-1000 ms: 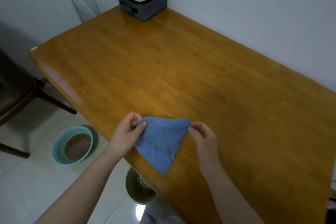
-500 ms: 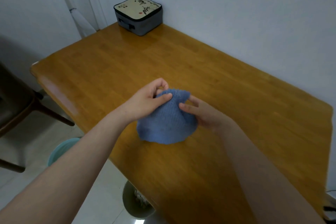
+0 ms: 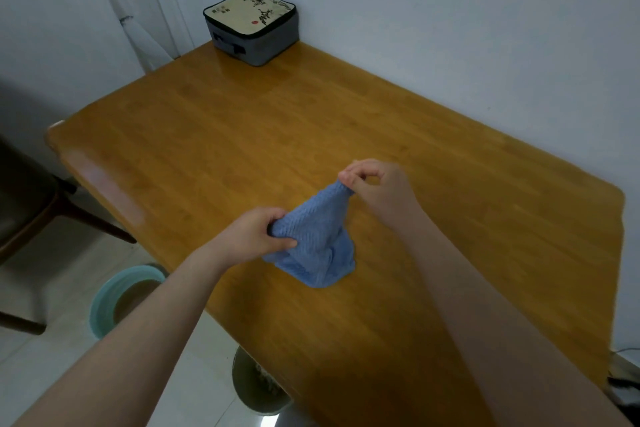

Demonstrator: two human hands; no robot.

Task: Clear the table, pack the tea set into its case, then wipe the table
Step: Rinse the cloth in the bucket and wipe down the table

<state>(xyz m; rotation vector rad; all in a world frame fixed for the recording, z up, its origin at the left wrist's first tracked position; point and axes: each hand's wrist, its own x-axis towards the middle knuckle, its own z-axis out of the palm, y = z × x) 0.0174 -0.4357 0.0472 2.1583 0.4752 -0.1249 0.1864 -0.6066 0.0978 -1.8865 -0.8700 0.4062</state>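
- The blue cloth (image 3: pixel 317 239) was over the near-middle part of the wooden tabletop (image 3: pixel 242 142). Its lower end was bunched up and resting on the wood, and the rest was lifted off it.
- The left hand (image 3: pixel 256 236) had fingers and thumb curled round a fold on the cloth's left side, a proper grip.
- The right hand (image 3: pixel 375 185) was pinching the top corner between thumb and fingertips and holding it up, so the cloth was pulled into a kind of tent shape between the two hands.
- The tea set case (image 3: pixel 251 26) had grey sides and a cream lid with an ink-style print. It sat with the lid down at the far corner of the tabletop, right by the wall and well apart from the cloth.
- On the floor to the left there was a teal basin (image 3: pixel 104 302) with something brownish in it, partly hidden by the left forearm.
- A round bin (image 3: pixel 254 388) poked out from under the near edge, and a dark chair (image 3: pixel 27 204) stood at far left.
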